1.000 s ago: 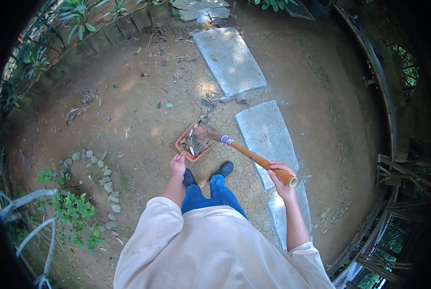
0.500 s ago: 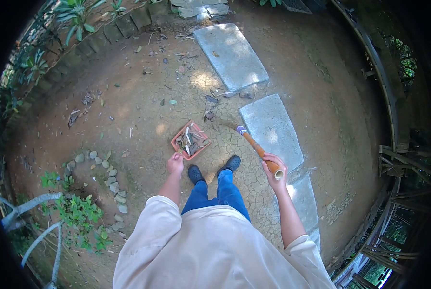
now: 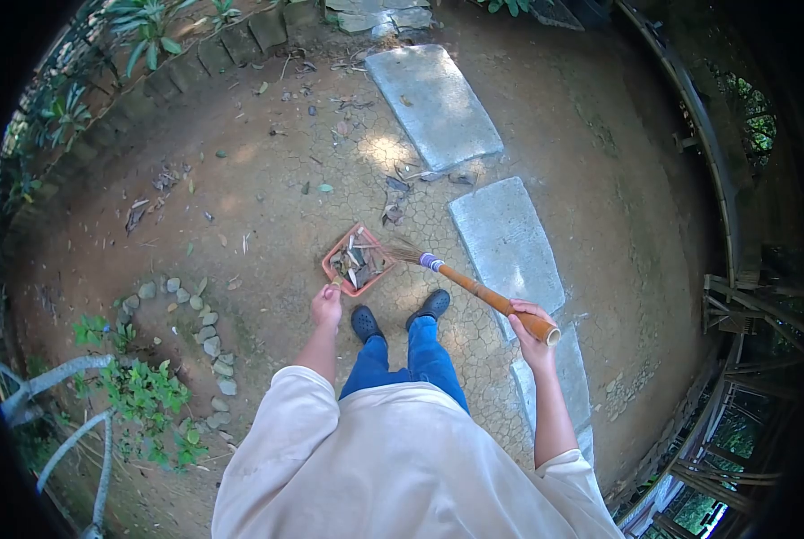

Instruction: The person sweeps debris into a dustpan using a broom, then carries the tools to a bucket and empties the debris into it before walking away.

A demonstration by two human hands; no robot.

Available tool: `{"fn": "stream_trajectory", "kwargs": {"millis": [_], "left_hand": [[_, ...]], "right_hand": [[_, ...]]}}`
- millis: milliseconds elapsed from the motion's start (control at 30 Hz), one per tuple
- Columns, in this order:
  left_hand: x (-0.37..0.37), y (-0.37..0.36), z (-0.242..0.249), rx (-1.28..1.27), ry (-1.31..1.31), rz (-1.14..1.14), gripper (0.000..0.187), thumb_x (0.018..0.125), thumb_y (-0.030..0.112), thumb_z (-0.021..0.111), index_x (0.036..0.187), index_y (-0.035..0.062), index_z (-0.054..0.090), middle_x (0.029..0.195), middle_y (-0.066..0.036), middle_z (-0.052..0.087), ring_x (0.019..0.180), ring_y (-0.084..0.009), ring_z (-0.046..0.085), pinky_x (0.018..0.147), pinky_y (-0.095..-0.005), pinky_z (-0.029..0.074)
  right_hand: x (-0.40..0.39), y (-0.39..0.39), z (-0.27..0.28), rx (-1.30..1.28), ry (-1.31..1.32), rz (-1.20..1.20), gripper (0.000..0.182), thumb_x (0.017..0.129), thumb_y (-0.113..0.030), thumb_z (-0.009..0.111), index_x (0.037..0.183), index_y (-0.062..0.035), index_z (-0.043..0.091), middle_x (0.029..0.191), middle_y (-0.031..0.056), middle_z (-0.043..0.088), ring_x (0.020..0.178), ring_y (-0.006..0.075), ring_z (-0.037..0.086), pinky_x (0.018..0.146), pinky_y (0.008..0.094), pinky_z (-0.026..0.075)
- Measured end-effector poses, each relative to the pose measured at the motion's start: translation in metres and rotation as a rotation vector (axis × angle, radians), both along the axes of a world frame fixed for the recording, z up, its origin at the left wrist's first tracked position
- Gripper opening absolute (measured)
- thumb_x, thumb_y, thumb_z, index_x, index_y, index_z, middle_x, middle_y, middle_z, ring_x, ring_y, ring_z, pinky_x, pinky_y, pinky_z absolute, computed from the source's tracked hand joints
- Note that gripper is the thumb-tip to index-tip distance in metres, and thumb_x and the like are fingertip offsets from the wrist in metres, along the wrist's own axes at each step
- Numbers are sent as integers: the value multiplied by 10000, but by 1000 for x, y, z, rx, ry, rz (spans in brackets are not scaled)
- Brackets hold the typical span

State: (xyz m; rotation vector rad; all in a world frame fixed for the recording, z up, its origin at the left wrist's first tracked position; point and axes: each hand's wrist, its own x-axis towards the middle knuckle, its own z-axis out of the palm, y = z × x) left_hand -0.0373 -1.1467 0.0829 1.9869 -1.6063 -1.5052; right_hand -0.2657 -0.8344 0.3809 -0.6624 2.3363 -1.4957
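Note:
My left hand point(image 3: 326, 306) is closed around the short handle of a reddish-orange dustpan point(image 3: 330, 274), which rests low over the dirt just ahead of my feet. Dry leaves point(image 3: 355, 262) and twigs lie inside it. A broom point(image 3: 475, 287) with a bamboo handle and a purple binding is gripped in my right hand point(image 3: 534, 334), near the handle's open upper end. Its thin bristles point(image 3: 404, 251) point left and reach the right edge of the dustpan.
Pale stone slabs point(image 3: 510, 235) form a path on the right. More fallen leaves point(image 3: 393, 202) lie on the cracked soil ahead. A curve of stones point(image 3: 208, 332) and a leafy shrub point(image 3: 146, 400) stand at left; a brick border point(image 3: 213, 56) edges the planting bed.
The broom's bristles have swung left to the dustpan's edge, while my right hand and the handle end have moved right and slightly down. The dustpan stays nearly in place.

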Motion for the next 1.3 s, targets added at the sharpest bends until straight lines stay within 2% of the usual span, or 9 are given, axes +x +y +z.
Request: {"fn": "stream_trajectory", "kwargs": {"millis": [67,167,467,767,867,1000,1100,1300], "left_hand": [[2,-2,-2,-4,9,5,490,840,380,728,1238,98,690,1140,-124,725,1039,-241,693,911,-344,505],[4,-6,-7,-20,24,22,501,842,391,726,1247,99,686,1127,-120,729,1030,-239,695,909,-344,505],[1,-10,25,-52,-53,11,516,852,408,716,1267,105,673,1117,-126,730,1034,-256,694,914,-356,507],[-6,-22,-4,24,-76,-45,466,848,388,725,1249,155,684,1158,-121,713,1064,-271,681,912,-366,506],[-2,-22,-12,50,-34,-9,467,839,360,745,1252,151,680,1162,-126,711,1068,-274,679,913,-365,504],[5,-20,-19,33,-9,2,488,841,348,753,1275,141,667,1177,-133,706,1080,-276,677,917,-368,500],[12,-22,-23,30,-5,-5,510,842,356,755,1289,131,658,1187,-139,702,1088,-279,675,921,-372,497],[13,-21,-13,48,-32,-36,512,840,383,753,1290,156,661,1190,-133,701,1090,-288,673,922,-377,497]], "right_hand": [[0,-4,6,43,51,33,167,835,64,715,986,3,681,1102,149,705,1085,233,659,989,360,493],[-2,-19,11,71,146,50,172,801,40,745,958,-14,703,1054,135,723,1045,241,688,945,348,518],[-23,-52,-6,90,231,78,171,795,20,749,956,-19,708,1050,132,726,1040,246,696,923,344,528],[-30,-86,-21,137,278,222,176,777,12,757,942,-25,706,1050,124,726,1034,277,698,912,359,540],[-23,-92,-32,134,276,328,178,769,8,765,934,-23,705,1037,124,728,1031,280,698,904,365,544],[-17,-89,-10,142,139,327,167,780,21,761,932,-19,707,1032,113,732,1027,254,697,920,346,532],[-16,-69,-3,81,-4,210,161,797,37,748,944,-16,709,1041,111,731,1040,233,691,940,342,521],[-10,-56,32,55,37,178,178,810,42,744,976,-8,701,1058,125,725,1051,237,685,958,357,517]]}}
